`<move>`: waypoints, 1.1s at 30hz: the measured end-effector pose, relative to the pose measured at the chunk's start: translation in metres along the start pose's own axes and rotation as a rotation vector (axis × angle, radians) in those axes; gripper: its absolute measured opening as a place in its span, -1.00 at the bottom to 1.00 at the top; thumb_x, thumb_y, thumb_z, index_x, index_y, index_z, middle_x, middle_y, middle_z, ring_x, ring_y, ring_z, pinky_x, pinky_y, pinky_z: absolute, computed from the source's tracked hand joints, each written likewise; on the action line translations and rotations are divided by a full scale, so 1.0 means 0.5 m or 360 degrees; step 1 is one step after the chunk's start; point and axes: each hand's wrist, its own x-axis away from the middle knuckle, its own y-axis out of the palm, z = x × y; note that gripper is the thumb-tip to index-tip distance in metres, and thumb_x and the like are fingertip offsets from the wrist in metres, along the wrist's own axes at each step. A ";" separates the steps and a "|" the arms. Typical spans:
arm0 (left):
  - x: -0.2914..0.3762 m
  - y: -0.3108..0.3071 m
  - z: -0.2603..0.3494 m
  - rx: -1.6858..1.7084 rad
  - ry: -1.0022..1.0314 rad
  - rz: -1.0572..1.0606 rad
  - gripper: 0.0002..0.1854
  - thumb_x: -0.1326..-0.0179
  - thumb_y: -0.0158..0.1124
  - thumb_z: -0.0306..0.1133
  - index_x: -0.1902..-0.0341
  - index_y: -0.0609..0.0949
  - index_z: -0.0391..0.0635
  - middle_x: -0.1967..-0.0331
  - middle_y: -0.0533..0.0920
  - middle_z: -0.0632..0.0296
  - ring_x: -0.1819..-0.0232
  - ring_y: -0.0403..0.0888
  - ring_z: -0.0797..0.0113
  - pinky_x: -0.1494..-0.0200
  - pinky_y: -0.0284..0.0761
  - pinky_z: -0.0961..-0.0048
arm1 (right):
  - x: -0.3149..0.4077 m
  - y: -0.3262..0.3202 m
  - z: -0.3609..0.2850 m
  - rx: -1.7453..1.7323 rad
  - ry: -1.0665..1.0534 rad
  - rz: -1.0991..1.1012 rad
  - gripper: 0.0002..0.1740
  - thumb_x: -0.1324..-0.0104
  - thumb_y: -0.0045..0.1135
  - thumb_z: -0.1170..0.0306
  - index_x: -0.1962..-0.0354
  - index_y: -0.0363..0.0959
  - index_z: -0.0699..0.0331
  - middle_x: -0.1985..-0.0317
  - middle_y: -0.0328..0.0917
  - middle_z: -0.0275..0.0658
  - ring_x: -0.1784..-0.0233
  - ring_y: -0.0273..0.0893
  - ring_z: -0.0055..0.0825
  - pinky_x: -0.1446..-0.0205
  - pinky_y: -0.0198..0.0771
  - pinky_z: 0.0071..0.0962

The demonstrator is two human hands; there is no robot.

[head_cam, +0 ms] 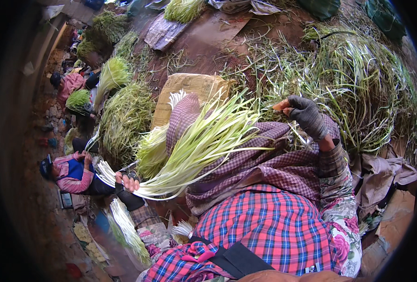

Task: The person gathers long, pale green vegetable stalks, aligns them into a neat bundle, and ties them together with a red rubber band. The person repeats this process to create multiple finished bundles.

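Note:
My left hand (127, 185), in a dark fingerless glove, grips a bundle of long pale green and white leafy stalks (198, 141) near the white ends. The stalks fan out across my lap over a purple checked cloth (279, 141). My right hand (300, 114), in a grey fingerless glove, is raised over that cloth beside a loose heap; its fingers are curled, and whether something is between them I cannot tell. Another trimmed bunch (154, 148) lies beyond the held stalks, near a yellowish woven sack (184, 90).
A big tangled heap of stalks (356, 81) stands at the right, another heap (125, 120) at the left. Two people sit at the left, one in a blue vest (74, 172), one in pink (71, 84). More white-stemmed stalks (127, 222) lie at lower left.

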 end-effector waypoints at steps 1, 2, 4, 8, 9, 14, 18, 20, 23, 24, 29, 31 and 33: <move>0.001 -0.008 -0.007 0.0054 -0.0028 0.0026 -0.77 -0.56 -0.14 -0.15 0.13 0.39 -0.02 0.68 0.37 0.33 0.72 0.34 0.43 0.60 0.31 0.38 | -0.004 0.005 -0.007 -0.0018 0.0043 -0.0026 -0.80 -0.34 0.15 0.51 0.11 0.62 0.35 0.17 0.68 -0.33 0.16 0.51 -0.66 -0.03 0.43 -0.58; 0.001 -0.027 -0.014 0.0071 -0.0032 -0.0010 -0.76 -0.56 -0.15 -0.15 0.14 0.40 -0.03 0.68 0.37 0.33 0.72 0.35 0.42 0.60 0.31 0.38 | -0.011 0.009 -0.002 -0.0044 0.0017 -0.0075 -0.80 -0.34 0.17 0.49 0.12 0.62 0.36 0.21 0.66 -0.36 0.17 0.50 -0.66 0.00 0.42 -0.60; 0.005 -0.039 -0.030 0.0132 -0.0024 -0.0020 -0.75 -0.57 -0.15 -0.16 0.14 0.41 -0.03 0.68 0.35 0.34 0.72 0.34 0.43 0.59 0.31 0.39 | -0.025 0.035 -0.035 -0.0106 0.0013 -0.0092 -0.80 -0.35 0.17 0.48 0.12 0.62 0.37 0.24 0.65 -0.37 0.18 0.49 -0.67 0.03 0.42 -0.61; 0.008 -0.011 -0.041 0.0090 0.0046 0.0052 -0.77 -0.57 -0.15 -0.16 0.14 0.40 -0.03 0.69 0.32 0.37 0.74 0.29 0.48 0.61 0.29 0.43 | -0.086 0.090 -0.095 0.0100 -0.0533 -0.0109 -0.83 -0.36 0.17 0.49 0.13 0.61 0.34 0.27 0.62 -0.35 0.20 0.50 -0.66 0.05 0.43 -0.61; 0.008 -0.006 -0.038 0.0085 0.0047 0.0042 -0.77 -0.57 -0.15 -0.16 0.14 0.40 -0.03 0.69 0.32 0.37 0.74 0.28 0.48 0.61 0.28 0.43 | -0.109 0.110 -0.101 0.0145 -0.0788 -0.0091 -0.83 -0.35 0.18 0.49 0.12 0.61 0.33 0.26 0.63 -0.32 0.20 0.52 -0.64 0.05 0.45 -0.59; 0.002 0.010 -0.039 0.0045 0.0035 0.0077 -0.78 -0.55 -0.11 -0.15 0.15 0.41 0.00 0.71 0.29 0.39 0.76 0.26 0.49 0.64 0.25 0.43 | -0.176 0.204 -0.142 0.0849 -0.1406 -0.0044 -0.65 -0.09 0.30 0.47 0.11 0.54 0.16 0.24 0.56 -0.18 0.18 0.58 -0.07 0.18 0.49 -0.18; 0.001 0.020 -0.048 0.0060 0.0019 0.0069 -0.78 -0.55 -0.10 -0.15 0.12 0.42 0.00 0.72 0.29 0.40 0.77 0.26 0.49 0.64 0.25 0.43 | -0.196 0.259 -0.094 0.1304 -0.1247 -0.0406 -0.85 -0.16 0.20 0.27 0.34 0.53 0.13 0.34 0.56 -0.16 0.24 0.61 -0.08 0.24 0.50 -0.16; 0.000 0.026 -0.055 0.0080 0.0008 0.0031 -0.78 -0.55 -0.11 -0.15 0.10 0.41 -0.01 0.72 0.30 0.39 0.77 0.26 0.49 0.64 0.25 0.43 | -0.189 0.275 -0.070 0.1344 -0.1178 -0.0258 -0.88 -0.18 0.14 0.28 0.41 0.52 0.13 0.40 0.55 -0.14 0.26 0.62 -0.09 0.25 0.50 -0.16; -0.009 0.078 -0.065 0.0183 -0.0008 -0.0084 -0.78 -0.55 -0.12 -0.16 0.11 0.40 -0.02 0.70 0.32 0.37 0.74 0.28 0.48 0.59 0.28 0.43 | -0.200 0.282 -0.024 0.1343 -0.1062 -0.0030 -0.88 -0.16 0.15 0.31 0.36 0.52 0.14 0.38 0.58 -0.12 0.27 0.61 -0.06 0.25 0.49 -0.12; -0.017 0.082 -0.065 0.0165 -0.0048 -0.0208 -0.79 -0.56 -0.13 -0.17 0.11 0.38 -0.02 0.68 0.33 0.37 0.73 0.28 0.48 0.58 0.29 0.44 | -0.205 0.281 -0.016 0.1343 -0.0970 0.0002 -0.87 -0.17 0.15 0.31 0.35 0.52 0.15 0.38 0.58 -0.11 0.28 0.60 -0.04 0.25 0.49 -0.11; -0.034 0.214 -0.070 -0.0067 -0.0020 -0.0337 -0.76 -0.48 0.05 -0.12 0.15 0.34 -0.02 0.73 0.27 0.40 0.78 0.17 0.52 0.62 0.24 0.46 | -0.250 0.288 0.087 0.1329 -0.0348 0.0122 -0.70 -0.27 0.17 0.12 0.27 0.53 0.18 0.31 0.63 -0.03 0.21 0.62 0.02 0.18 0.48 -0.06; -0.029 0.255 -0.074 -0.0038 -0.0011 -0.0421 -0.78 -0.52 0.00 -0.14 0.15 0.29 0.01 0.74 0.28 0.40 0.78 0.23 0.53 0.64 0.26 0.50 | -0.252 0.283 0.105 0.1462 -0.0175 0.0133 -0.71 -0.28 0.14 0.18 0.21 0.54 0.23 0.29 0.63 0.03 0.21 0.62 0.06 0.16 0.50 -0.04; -0.018 0.266 -0.055 -0.0073 0.0032 -0.0459 -0.75 -0.42 0.15 -0.16 0.17 0.35 -0.02 0.76 0.28 0.41 0.79 0.20 0.55 0.64 0.20 0.52 | -0.268 0.201 0.211 0.1603 0.0096 0.0103 -0.78 -0.30 0.14 0.23 0.22 0.54 0.18 0.31 0.63 -0.02 0.24 0.64 -0.03 0.16 0.53 -0.16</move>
